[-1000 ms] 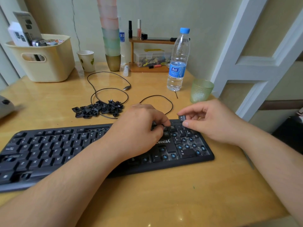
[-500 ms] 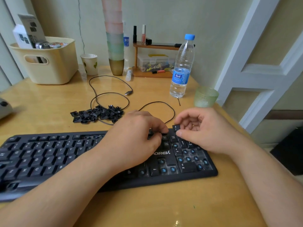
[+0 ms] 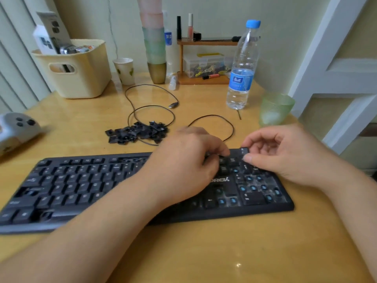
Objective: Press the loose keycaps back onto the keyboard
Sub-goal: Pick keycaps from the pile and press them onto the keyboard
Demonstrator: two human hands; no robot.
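A black keyboard [image 3: 81, 186] lies across the wooden table, and blue switch stems are exposed at its right end [image 3: 253, 187]. Behind it sits a pile of loose black keycaps [image 3: 136, 132]. My left hand [image 3: 183, 166] is over the keys left of the number pad, with thumb and forefinger curled together on a keycap there [image 3: 223, 160]. My right hand [image 3: 285, 156] hovers at the keyboard's top right corner. It pinches a black keycap [image 3: 244, 150] between forefinger and thumb, just above the top row.
The keyboard's thin cable [image 3: 212, 117] loops behind the hands. A water bottle [image 3: 241, 74] and green glass [image 3: 275, 109] stand at back right. A cream basket [image 3: 77, 72], paper cup [image 3: 124, 70], stacked cups [image 3: 155, 48] and small shelf [image 3: 204, 60] line the back. A white device [image 3: 16, 129] lies far left.
My right hand has lowered the pinched keycap towards the keyboard's top right rows. My left hand has stayed on the same keys.
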